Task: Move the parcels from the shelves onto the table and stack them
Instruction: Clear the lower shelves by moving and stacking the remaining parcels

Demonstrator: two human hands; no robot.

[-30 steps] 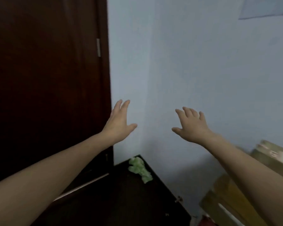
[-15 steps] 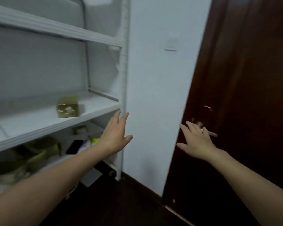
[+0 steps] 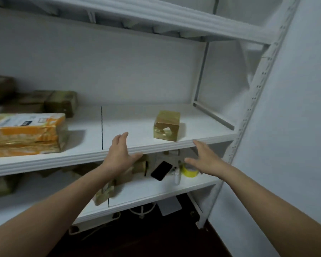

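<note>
Parcel (image 3: 166,125) on shelf (image 3: 133,121); phone (image 3: 161,170), tape roll (image 3: 189,171) below.

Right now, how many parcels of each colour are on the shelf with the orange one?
Orange-and-white parcel: 1
Gold-brown taped parcel: 1
Dark brown parcels at the back left: 3 that I can make out, as they are blurred
Total: 5

Left hand (image 3: 119,156) and right hand (image 3: 205,161), nearer the small parcel (image 3: 167,126) (shelves (image 3: 165,145) now straight ahead).
</note>
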